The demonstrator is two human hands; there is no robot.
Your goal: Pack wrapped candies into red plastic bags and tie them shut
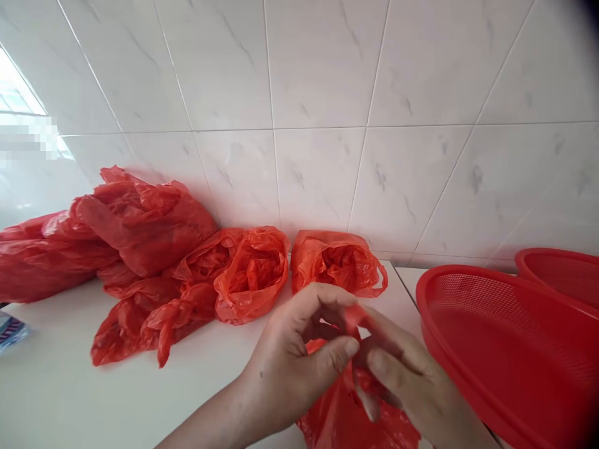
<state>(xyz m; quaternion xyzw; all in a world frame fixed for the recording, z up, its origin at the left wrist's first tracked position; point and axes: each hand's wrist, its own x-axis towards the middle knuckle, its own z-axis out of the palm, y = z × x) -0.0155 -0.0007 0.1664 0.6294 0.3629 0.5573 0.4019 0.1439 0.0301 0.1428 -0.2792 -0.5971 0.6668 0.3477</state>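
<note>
Low in the head view, a red plastic bag rests on the counter beneath both hands. My left hand pinches the bag's twisted top between thumb and fingers. Close against it, my right hand has its fingers curled around the same gathered plastic. A short strip of the red film pokes up between the two hands. The fingers partly cover the gathered top, and the bag's contents cannot be made out.
Several filled red bags are heaped at the left by the tiled wall. Another red bag sits just behind my hands. Red mesh baskets stand at the right. A clear plastic packet lies at the left edge of the white counter.
</note>
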